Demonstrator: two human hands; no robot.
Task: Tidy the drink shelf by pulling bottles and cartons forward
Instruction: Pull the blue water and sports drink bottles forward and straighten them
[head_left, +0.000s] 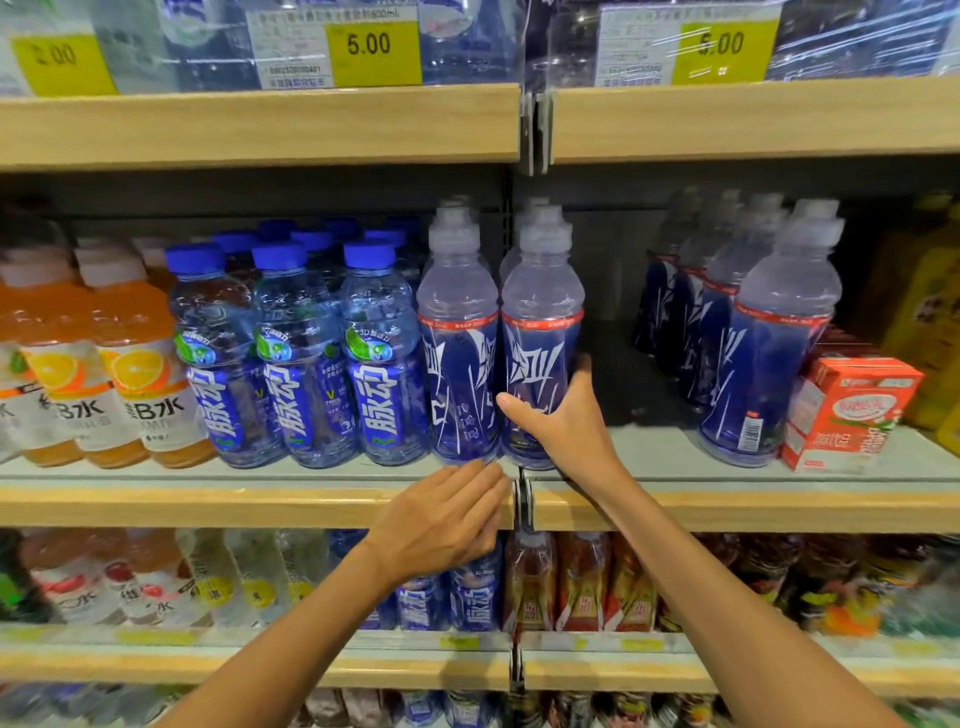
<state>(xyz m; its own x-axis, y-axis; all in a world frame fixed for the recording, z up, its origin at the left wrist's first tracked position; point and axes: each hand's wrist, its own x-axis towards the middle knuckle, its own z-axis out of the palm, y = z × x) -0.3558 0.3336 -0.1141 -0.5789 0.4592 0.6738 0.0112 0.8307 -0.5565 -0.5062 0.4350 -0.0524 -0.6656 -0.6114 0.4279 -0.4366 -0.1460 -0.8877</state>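
Note:
On the middle shelf (675, 457) two tall clear bottles with dark blue labels stand side by side at the front edge. My right hand (563, 423) grips the right bottle (540, 322) low on its label, thumb across the front and fingers round its right side. The left bottle (457, 332) stands untouched beside it. My left hand (441, 519) hovers just below that bottle's base with fingers straight, in front of the shelf lip, holding nothing. More of the same bottles (779, 332) stand in a row to the right, reaching back into the shelf.
Small blue-capped bottles (296, 353) and orange drink bottles (130, 364) fill the shelf's left part. A red carton (852, 410) stands at the right front. A bare gap lies between the gripped bottle and the right row. Shelves above and below hold more drinks.

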